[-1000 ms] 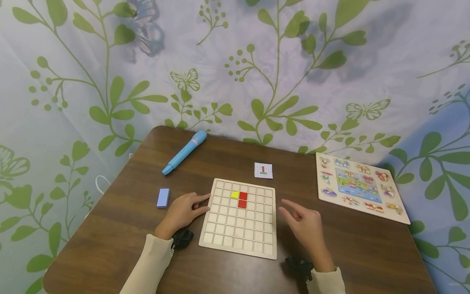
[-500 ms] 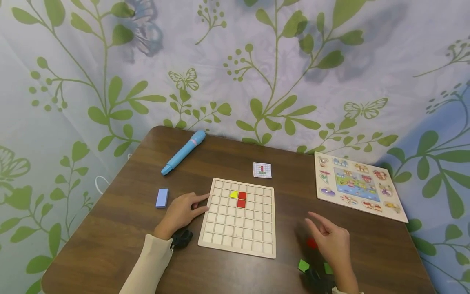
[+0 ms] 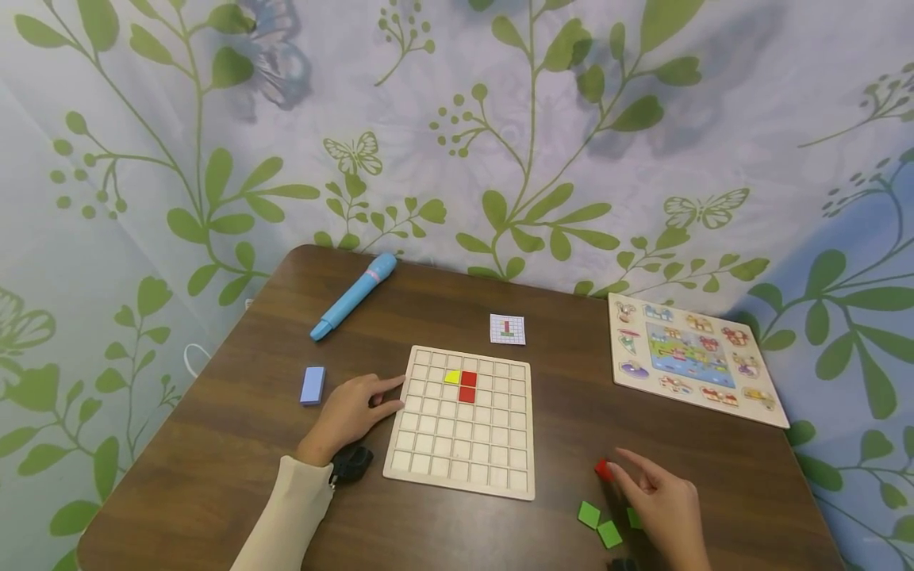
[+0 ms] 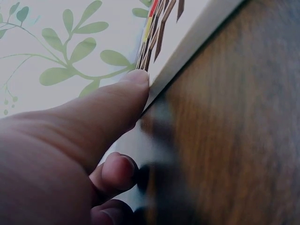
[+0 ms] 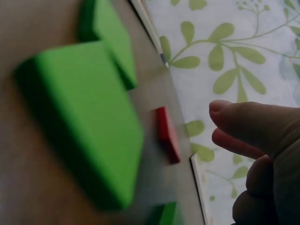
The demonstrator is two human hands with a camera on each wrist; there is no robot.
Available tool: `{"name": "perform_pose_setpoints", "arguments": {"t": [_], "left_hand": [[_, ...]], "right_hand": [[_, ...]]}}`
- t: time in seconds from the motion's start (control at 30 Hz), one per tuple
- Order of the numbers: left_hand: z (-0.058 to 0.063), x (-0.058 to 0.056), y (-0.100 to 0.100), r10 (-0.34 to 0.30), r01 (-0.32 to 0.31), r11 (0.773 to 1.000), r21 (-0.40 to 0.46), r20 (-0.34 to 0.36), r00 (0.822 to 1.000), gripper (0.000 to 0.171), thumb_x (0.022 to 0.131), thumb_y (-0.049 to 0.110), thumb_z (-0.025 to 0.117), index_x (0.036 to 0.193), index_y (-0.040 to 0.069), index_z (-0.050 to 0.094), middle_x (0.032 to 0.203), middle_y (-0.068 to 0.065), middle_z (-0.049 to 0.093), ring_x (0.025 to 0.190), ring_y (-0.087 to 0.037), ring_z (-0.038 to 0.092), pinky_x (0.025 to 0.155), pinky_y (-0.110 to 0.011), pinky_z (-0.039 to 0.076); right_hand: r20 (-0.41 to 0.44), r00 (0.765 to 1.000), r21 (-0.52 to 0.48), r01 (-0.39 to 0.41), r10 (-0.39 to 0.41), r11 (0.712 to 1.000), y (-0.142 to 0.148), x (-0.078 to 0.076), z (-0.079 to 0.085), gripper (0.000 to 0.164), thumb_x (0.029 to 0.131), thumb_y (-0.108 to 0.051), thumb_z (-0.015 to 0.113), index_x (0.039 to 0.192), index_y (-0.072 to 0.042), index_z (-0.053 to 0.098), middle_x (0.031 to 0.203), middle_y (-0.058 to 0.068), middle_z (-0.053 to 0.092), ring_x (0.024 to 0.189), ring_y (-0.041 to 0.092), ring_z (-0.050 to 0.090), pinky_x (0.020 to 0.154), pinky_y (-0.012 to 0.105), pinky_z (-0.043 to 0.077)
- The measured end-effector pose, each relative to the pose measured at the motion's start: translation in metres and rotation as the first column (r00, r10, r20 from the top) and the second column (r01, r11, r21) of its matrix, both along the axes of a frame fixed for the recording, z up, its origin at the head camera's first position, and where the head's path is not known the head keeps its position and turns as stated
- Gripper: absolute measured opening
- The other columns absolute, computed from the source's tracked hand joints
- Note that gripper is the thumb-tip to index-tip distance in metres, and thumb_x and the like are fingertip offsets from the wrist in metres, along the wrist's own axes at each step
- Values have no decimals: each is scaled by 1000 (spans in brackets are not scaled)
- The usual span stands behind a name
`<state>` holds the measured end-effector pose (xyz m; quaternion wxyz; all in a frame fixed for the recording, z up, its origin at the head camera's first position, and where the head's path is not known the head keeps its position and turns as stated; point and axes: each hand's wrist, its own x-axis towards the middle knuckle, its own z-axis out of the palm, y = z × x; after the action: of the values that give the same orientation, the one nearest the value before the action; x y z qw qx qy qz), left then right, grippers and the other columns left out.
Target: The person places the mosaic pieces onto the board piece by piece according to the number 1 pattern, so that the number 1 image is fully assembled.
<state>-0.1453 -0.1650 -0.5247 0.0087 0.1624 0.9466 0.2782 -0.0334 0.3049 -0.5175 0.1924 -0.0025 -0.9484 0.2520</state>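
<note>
My left hand (image 3: 350,416) lies at the left edge of a pale wooden grid board (image 3: 464,450), thumb and index finger touching its rim. In the left wrist view the thumb (image 4: 108,105) presses straight against the board's side. Set in the grid are a yellow rounded tile (image 3: 453,377) and two red tiles (image 3: 468,379). To the right of the board, my right hand (image 3: 667,503) reaches toward a loose red tile (image 3: 603,469), thumb and index finger apart. The right wrist view shows that tile (image 5: 167,136) between green tiles (image 5: 89,122) and the fingertips, with nothing held.
Green tiles (image 3: 589,515) lie beside the right hand, one partly hidden by it. Behind the board is a small pattern card (image 3: 508,329). A blue toy microphone (image 3: 353,299) and a light-blue block (image 3: 312,385) sit left; a wooden picture puzzle (image 3: 653,379) lies back right.
My right hand has moved from beside the board rightward and closer to me, bringing the red and green tiles into view. The left hand stays at the board's edge.
</note>
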Motion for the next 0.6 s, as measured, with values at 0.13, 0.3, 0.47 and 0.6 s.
{"name": "perform_pose_setpoints", "arguments": {"t": [0.13, 0.3, 0.47, 0.6], "left_hand": [[0, 0, 0, -1, 1, 1000, -4, -10, 1000, 51, 92, 39, 77, 140, 26, 66, 72, 9, 43, 60, -9, 37, 59, -28, 33], [-1, 1, -1, -5, 4, 1000, -6, -17, 1000, 50, 92, 39, 77, 140, 25, 66, 72, 9, 44, 60, -9, 37, 59, -28, 34], [-2, 1, 0, -5, 5, 1000, -6, -12, 1000, 49, 93, 40, 76, 139, 26, 66, 72, 10, 44, 60, -8, 37, 59, -27, 34], [-2, 0, 0, -6, 6, 1000, -5, -11, 1000, 49, 94, 40, 76, 140, 26, 66, 72, 10, 44, 60, -8, 37, 59, -27, 33]], "right_hand": [[28, 1000, -3, 3, -3, 1000, 3, 4, -5, 27, 80, -20, 89, 104, -11, 81, 55, -15, 27, 49, -1, 15, 43, 23, 23], [64, 998, -12, 13, -12, 1000, 5, 6, -9, 28, 81, -27, 89, 104, -13, 82, 55, -14, 29, 50, 0, 18, 46, 24, 23], [94, 996, -30, 12, -9, 999, 6, 7, -13, 30, 81, -29, 90, 105, -14, 82, 55, -13, 30, 49, 0, 21, 47, 23, 24], [130, 991, -26, 7, -3, 1000, 7, 7, -15, 33, 82, -32, 89, 108, -13, 81, 55, -13, 30, 49, 1, 22, 47, 23, 25]]}}
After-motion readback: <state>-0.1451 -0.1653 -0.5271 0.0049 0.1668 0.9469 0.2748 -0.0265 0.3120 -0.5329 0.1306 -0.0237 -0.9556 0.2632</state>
